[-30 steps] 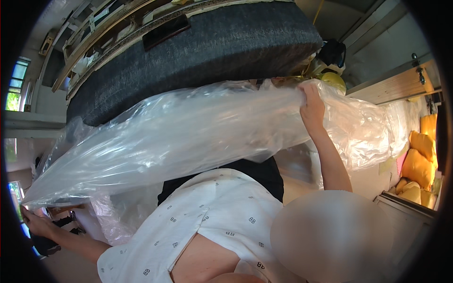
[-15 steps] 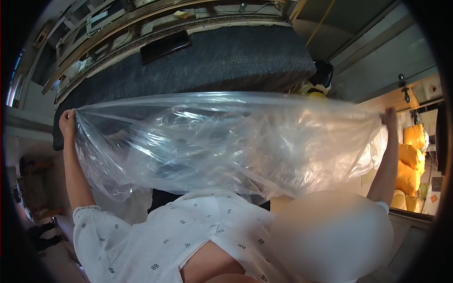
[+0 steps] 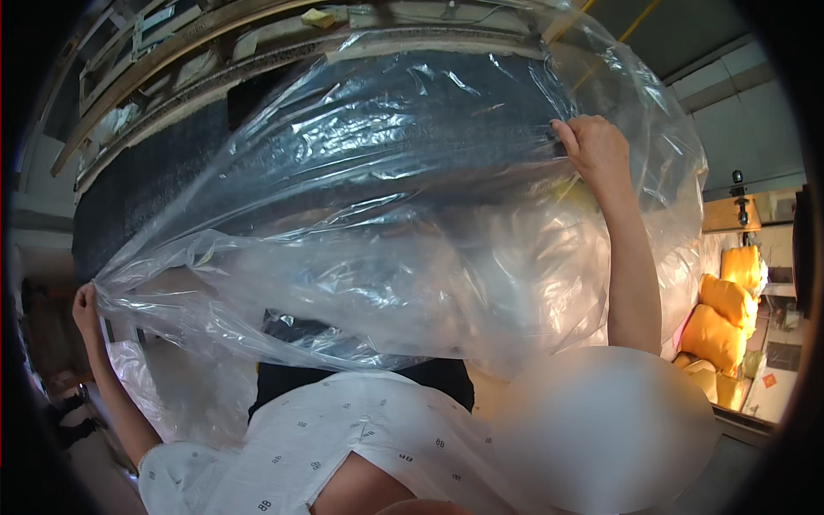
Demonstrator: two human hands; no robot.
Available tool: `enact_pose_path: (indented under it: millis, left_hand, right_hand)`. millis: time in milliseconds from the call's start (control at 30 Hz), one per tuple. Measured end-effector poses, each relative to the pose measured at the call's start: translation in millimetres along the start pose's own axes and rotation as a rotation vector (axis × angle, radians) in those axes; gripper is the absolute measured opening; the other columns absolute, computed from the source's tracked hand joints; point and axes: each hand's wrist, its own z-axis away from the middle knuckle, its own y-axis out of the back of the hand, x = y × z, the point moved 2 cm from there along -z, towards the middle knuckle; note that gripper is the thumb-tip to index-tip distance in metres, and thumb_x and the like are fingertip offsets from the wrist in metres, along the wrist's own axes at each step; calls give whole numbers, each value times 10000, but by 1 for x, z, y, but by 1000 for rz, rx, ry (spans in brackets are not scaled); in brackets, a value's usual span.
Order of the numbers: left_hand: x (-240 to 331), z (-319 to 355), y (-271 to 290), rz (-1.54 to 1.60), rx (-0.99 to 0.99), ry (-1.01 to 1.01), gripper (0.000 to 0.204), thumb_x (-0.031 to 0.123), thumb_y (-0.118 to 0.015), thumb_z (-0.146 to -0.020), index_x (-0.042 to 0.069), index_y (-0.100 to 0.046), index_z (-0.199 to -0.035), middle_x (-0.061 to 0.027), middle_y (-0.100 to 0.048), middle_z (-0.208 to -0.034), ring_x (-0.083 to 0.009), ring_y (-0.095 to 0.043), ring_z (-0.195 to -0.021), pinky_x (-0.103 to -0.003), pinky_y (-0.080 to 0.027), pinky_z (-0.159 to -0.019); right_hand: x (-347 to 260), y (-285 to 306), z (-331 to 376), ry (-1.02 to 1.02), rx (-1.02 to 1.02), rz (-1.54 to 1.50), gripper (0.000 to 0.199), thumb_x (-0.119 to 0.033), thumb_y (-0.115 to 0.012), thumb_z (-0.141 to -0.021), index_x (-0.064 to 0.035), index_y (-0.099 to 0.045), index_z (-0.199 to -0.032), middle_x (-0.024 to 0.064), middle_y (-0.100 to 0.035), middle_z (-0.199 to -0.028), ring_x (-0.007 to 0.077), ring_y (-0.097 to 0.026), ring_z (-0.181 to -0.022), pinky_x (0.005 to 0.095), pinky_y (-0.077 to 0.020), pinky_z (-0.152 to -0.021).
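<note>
A large clear plastic sheet [image 3: 403, 249], thin and wrinkled, is stretched between my hands and spreads over the dark grey padded table [image 3: 137, 184]. My left hand [image 3: 85, 307] pinches a gathered edge of it low at the far left, off the table's near corner. Raised at the right, my right hand [image 3: 595, 148] is closed on another part, with folds running from its fingers. Beyond that hand the plastic billows up past the table's right end. Whether it is one layer or a bag, I cannot tell.
Along the table's back runs a wooden rack [image 3: 163, 81] with a small yellow block [image 3: 318, 18] on it. A dark flat object [image 3: 249, 101] lies on the table, partly under the plastic. Orange-yellow sacks [image 3: 717, 326] are stacked in a lit space at the right.
My right hand has swung inward, up and away from me, lifting the plastic over the table. My left hand has moved lower and slightly outward, still gripping its edge.
</note>
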Motion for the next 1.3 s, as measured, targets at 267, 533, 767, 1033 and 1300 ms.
enact_pose_path:
  millis: [267,533,767,1033,1300]
  left_hand:
    - [11,-37,-47,-85,20,-9,258,263,-590,-856,21,-629,-937,14,-594,-846,-63,-513,-809,-198,-398,-754]
    - [20,-36,-34,38,-61,45,276,265,-615,-848,13,-626,-962,32,-581,-864,-46,-496,-801,-183,-381,-746]
    - [33,-59,-73,122,-96,-18,270,260,-620,-845,17,-631,-962,22,-596,-859,-51,-513,-787,-185,-392,-736]
    - [26,-75,-72,25,-123,-22,260,265,-590,-863,25,-625,-954,45,-584,-842,-37,-497,-782,-178,-377,-730]
    - [30,-85,-72,63,-177,19,268,282,-585,-864,25,-631,-921,45,-581,-836,-41,-492,-758,-172,-370,-706]
  right_hand:
    - [35,-55,-34,-115,394,-322,530,-494,-574,-780,-42,-564,-1058,180,-595,-980,352,-553,-938,365,-418,-825]
    - [85,-47,95,-538,-251,-876,284,-303,-624,-788,-35,-562,-857,32,-568,-731,49,-494,-611,219,-353,-456]
    - [8,-4,59,-26,220,-282,162,-112,-531,-829,-2,-558,-944,119,-549,-1117,296,-539,-960,335,-439,-779]
    - [23,-65,-54,-175,517,-26,719,-427,-547,-809,-92,-243,-1367,124,-202,-1435,411,-235,-1266,576,-308,-922]
    - [-12,-61,-27,173,412,-309,427,-365,-570,-814,-50,-563,-1102,144,-488,-1219,313,-460,-1116,363,-397,-888]
